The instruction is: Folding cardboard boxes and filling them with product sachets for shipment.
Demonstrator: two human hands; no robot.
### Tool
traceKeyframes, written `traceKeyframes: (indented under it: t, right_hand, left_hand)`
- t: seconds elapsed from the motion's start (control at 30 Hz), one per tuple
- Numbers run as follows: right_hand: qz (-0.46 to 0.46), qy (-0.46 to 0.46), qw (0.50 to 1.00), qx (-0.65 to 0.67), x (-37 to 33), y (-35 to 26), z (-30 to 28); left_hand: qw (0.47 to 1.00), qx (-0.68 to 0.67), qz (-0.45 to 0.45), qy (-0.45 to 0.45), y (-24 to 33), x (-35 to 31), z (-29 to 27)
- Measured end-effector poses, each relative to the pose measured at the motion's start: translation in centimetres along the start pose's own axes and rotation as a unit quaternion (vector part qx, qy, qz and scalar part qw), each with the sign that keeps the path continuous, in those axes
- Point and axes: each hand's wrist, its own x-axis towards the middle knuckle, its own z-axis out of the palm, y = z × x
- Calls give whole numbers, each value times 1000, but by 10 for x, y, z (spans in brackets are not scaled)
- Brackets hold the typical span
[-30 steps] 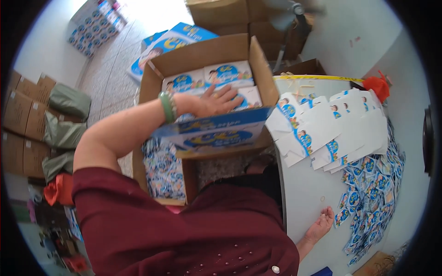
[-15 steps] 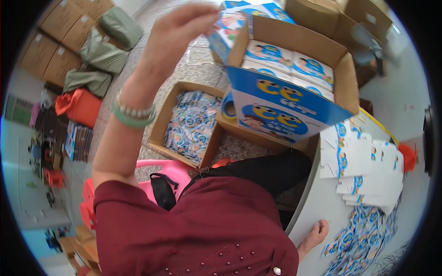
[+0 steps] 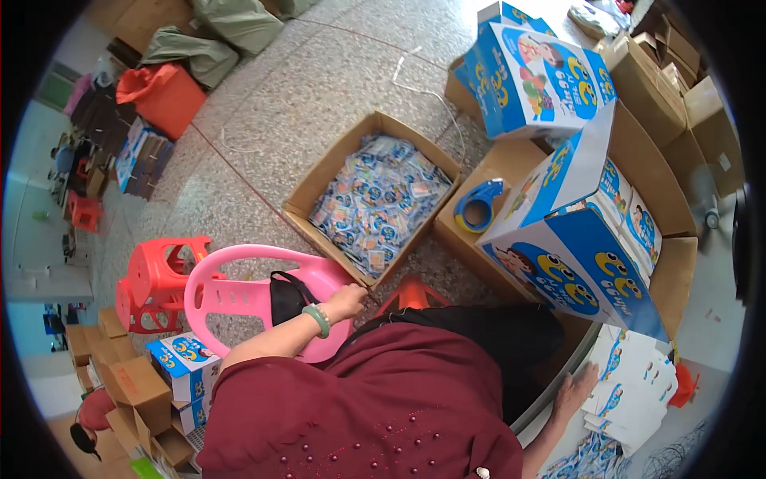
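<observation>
My left hand (image 3: 345, 302), with a jade-green bangle on its wrist, is low by the edge of a pink plastic chair (image 3: 227, 307). Its fingers curl at the near corner of an open cardboard box (image 3: 317, 177); what they grip, if anything, is hidden. Small printed packets (image 3: 381, 195) fill that box. Over the table edge, my right hand (image 3: 576, 391) lies with fingers apart, beside flat white printed cartons (image 3: 638, 375). A black strapped item (image 3: 289, 299) rests on the chair seat.
A blue-and-white display carton (image 3: 558, 275) packed with small boxes stands tilted at the right. A blue tape dispenser (image 3: 477, 209) sits beside it on cardboard. Another printed carton (image 3: 542, 80) is behind. Red stools (image 3: 159, 279) stand left; loose packets (image 3: 590, 459) lie on the table.
My left hand has dropped from beside the upper cartons to the chair and packet box. My right hand has shifted up along the table edge. The view has turned leftward.
</observation>
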Motion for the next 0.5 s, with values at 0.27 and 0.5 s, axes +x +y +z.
traceKeyframes:
  t: [0.27,0.5]
  right_hand:
    - [-5,62,993,-100,-12,-17,22]
    - [-92,140,977,-133,-9,-19,32]
  left_hand:
    - [946,106,-10,-305,26,28,10]
    - [980,93,-29,-172,-3,25,-15]
